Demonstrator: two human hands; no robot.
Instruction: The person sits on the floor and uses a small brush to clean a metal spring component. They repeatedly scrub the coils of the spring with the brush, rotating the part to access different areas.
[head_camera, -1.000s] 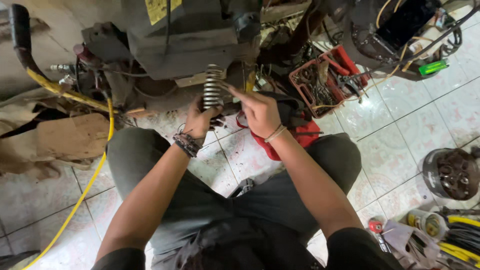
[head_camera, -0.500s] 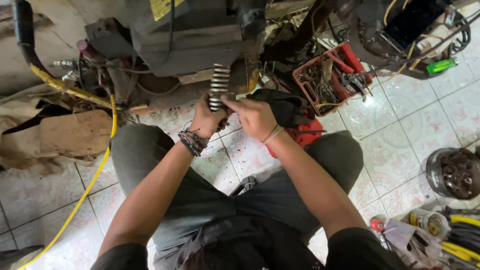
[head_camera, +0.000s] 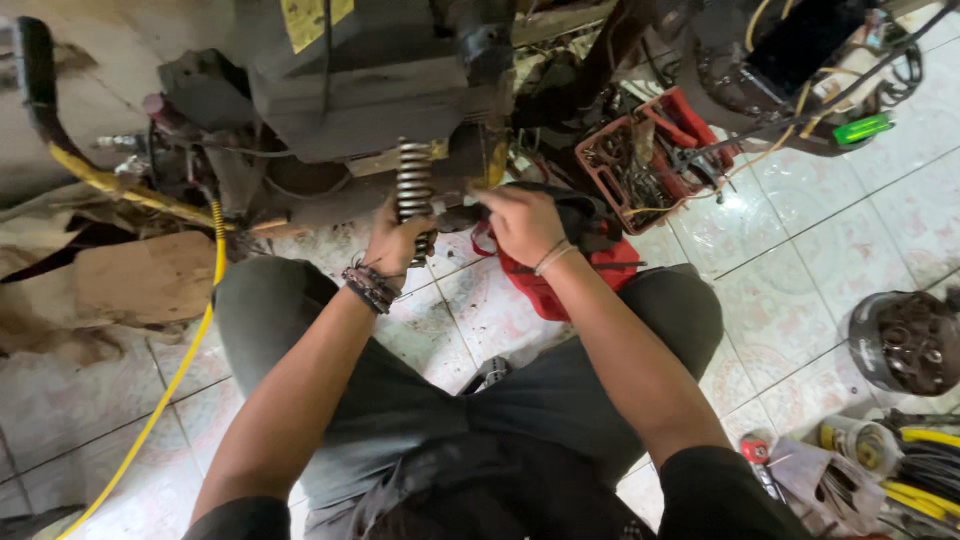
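A grey metal coil spring (head_camera: 413, 178) stands upright under a dark, grimy machine body (head_camera: 370, 80). My left hand (head_camera: 395, 240), with dark bracelets at the wrist, grips the lower end of the spring. My right hand (head_camera: 520, 222) is just to the right, its fingers pinching a dark metal part (head_camera: 455, 213) at the spring's base. A black cloth (head_camera: 585, 215) lies over a red object (head_camera: 545, 285) right behind the right hand. My knees in grey trousers frame both hands.
A yellow hose (head_camera: 190, 340) runs down the left over the tiled floor. A red crate of tools (head_camera: 650, 150) stands at the upper right, with a round dark engine part (head_camera: 905, 345) at right. Cables, a tape roll (head_camera: 858, 445) and brown cardboard (head_camera: 140, 275) lie around.
The right hand moved from the spring's coils down to its base and now pinches the dark part there. The left hand kept its grip on the spring's lower end.
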